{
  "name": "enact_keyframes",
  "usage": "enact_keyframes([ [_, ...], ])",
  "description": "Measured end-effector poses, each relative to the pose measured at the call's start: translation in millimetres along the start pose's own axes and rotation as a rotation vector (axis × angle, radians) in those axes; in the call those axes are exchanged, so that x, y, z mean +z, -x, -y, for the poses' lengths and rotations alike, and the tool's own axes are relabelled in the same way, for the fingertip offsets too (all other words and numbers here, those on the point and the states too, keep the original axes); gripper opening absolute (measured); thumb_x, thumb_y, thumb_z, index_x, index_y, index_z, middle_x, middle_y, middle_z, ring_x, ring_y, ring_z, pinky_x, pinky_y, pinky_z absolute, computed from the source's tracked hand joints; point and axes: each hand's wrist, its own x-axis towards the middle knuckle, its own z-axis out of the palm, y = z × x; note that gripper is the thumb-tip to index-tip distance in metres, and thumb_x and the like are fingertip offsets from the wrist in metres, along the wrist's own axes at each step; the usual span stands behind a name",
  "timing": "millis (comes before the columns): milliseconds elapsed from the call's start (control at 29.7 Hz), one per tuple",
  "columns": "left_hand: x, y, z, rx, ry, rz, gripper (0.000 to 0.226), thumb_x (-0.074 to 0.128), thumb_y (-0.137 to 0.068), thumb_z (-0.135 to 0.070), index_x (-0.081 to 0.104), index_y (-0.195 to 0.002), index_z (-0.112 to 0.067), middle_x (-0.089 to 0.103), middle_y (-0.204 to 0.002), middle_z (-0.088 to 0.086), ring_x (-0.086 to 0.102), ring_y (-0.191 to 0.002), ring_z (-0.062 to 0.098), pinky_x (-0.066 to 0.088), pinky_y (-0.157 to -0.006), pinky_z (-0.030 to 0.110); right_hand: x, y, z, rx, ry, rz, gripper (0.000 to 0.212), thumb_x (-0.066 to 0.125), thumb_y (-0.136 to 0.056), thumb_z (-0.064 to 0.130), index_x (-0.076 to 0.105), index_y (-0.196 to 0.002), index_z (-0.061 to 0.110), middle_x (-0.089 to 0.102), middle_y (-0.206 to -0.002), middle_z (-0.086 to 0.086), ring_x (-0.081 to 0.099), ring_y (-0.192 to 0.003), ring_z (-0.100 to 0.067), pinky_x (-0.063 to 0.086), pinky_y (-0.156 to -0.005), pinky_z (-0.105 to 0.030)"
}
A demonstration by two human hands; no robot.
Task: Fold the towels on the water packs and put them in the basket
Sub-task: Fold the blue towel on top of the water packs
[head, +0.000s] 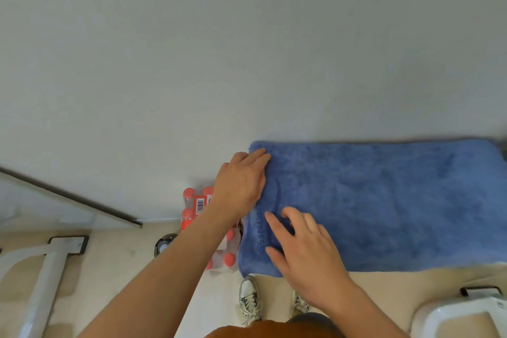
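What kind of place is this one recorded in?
Indoors, probably a spare corner of a home or a storeroom. There is a plain white wall, a beige floor, and red-capped water packs standing by the wall, used as a surface for a blue towel.

We stand in a plain room, maybe a home. We see a white wall [247,49], beige floor [123,258] and water packs [198,204].

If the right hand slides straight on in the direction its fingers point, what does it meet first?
Probably the left hand, which rests on the blue towel up and to the left of the right hand. Their relative height is hard to judge.
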Motion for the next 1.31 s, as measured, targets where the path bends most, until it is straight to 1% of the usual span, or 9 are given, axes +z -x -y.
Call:
enact_keyframes([
  [101, 10, -9, 9, 0.073, -0.201, 0.024, 0.047, 0.033, -0.089, -0.029, 0.055, -0.129, -0.016, 0.054, -0.138, -0.003, 0.058, -0.103, 0.027, 0.044, -0.065, 0.036, 6, 9, 8, 0.036, 0.076, 0.032, 0.07, 0.037, -0.077, 0.061, 0.054, -0.134, 0.023, 0.058, -0.125, -0.008, 0.06, -0.105, -0.025, 0.054, -0.078, -0.04],
  [236, 13, -17, 14, 0.103, -0.234, 0.003, 0.046, 0.038, -0.089, -0.027, 0.054, -0.13, -0.015, 0.053, -0.138, -0.003, 0.059, -0.101, 0.029, 0.045, -0.064, 0.037, 18, 14, 19, 0.071, 0.105, -0.007, 0.078, 0.056, -0.069, 0.061, 0.051, -0.135, 0.022, 0.056, -0.13, -0.012, 0.056, -0.112, -0.028, 0.05, -0.085, -0.046],
  [370, 10, -23, 15, 0.043, 0.019, 0.084, 0.046, 0.034, -0.092, -0.029, 0.048, -0.134, -0.016, 0.05, -0.139, -0.002, 0.049, -0.109, 0.031, 0.047, -0.086, 0.043, 25, 14, 26, 0.11, 0.07, -0.107, 0.068, 0.047, -0.074, 0.058, 0.049, -0.135, 0.028, 0.055, -0.131, -0.013, 0.046, -0.12, -0.028, 0.038, -0.09, -0.05],
  [471, 6, -11, 18, -0.35, 0.363, -0.063, 0.033, 0.048, -0.095, -0.031, 0.054, -0.124, -0.018, 0.061, -0.118, 0.002, 0.057, -0.102, 0.023, 0.047, -0.089, 0.035, 27, 17, 27, 0.075, 0.049, -0.177, 0.061, 0.038, -0.079, 0.055, 0.049, -0.133, 0.03, 0.053, -0.127, -0.009, 0.048, -0.115, -0.026, 0.046, -0.085, -0.047],
  [538, 3, -5, 17, -0.603, 0.508, 0.015, 0.034, 0.052, -0.094, -0.037, 0.051, -0.123, -0.02, 0.061, -0.109, -0.001, 0.061, -0.094, 0.018, 0.051, -0.081, 0.034, 28, 17, 27, 0.057, 0.036, -0.192, 0.057, 0.038, -0.08, 0.054, 0.052, -0.13, 0.029, 0.053, -0.123, -0.006, 0.05, -0.111, -0.024, 0.05, -0.082, -0.044],
  [774, -9, -14, -1, -0.824, 1.012, 0.018, 0.035, 0.06, -0.083, -0.003, 0.052, -0.112, -0.021, 0.069, -0.091, 0.005, 0.066, -0.074, 0.018, 0.058, -0.068, 0.035, 21, 15, 33, 0.019, -0.055, -0.174, 0.052, 0.045, -0.083, 0.052, 0.051, -0.129, 0.03, 0.051, -0.109, 0.0, 0.053, -0.094, -0.019, 0.05, -0.074, -0.034],
  [1043, -52, -29, -19, -0.691, 1.169, 0.083, 0.037, 0.054, -0.082, 0.005, 0.059, -0.112, -0.015, 0.045, -0.056, 0.003, 0.039, -0.041, 0.01, 0.035, -0.041, 0.021, -14, -15, 42, 0.231, -0.514, -0.099, 0.054, 0.046, -0.083, 0.062, 0.033, -0.128, 0.035, 0.039, -0.109, 0.011, 0.05, -0.09, -0.009, 0.045, -0.081, -0.027],
  [1178, -68, -35, -44, -0.522, 1.113, 0.158, 0.032, 0.057, -0.083, -0.004, 0.064, -0.104, -0.026, 0.047, -0.066, 0.01, 0.045, -0.056, 0.018, 0.041, -0.05, 0.028, -37, -41, 47, 0.499, -0.863, -0.226, 0.04, 0.067, -0.078, 0.049, 0.034, -0.092, 0.031, 0.046, -0.091, 0.008, 0.052, -0.075, -0.009, 0.044, -0.058, -0.025],
  [1313, -80, -42, -64, -0.428, 1.043, 0.218, 0.019, 0.056, -0.085, 0.0, 0.072, -0.093, -0.009, 0.061, -0.07, 0.002, 0.053, -0.055, 0.007, 0.044, -0.056, 0.021, -46, -58, 33, 0.606, -0.816, -0.326, 0.03, 0.064, -0.08, 0.037, 0.036, -0.08, 0.026, 0.049, -0.079, 0.006, 0.052, -0.065, -0.01, 0.045, -0.055, -0.034],
])
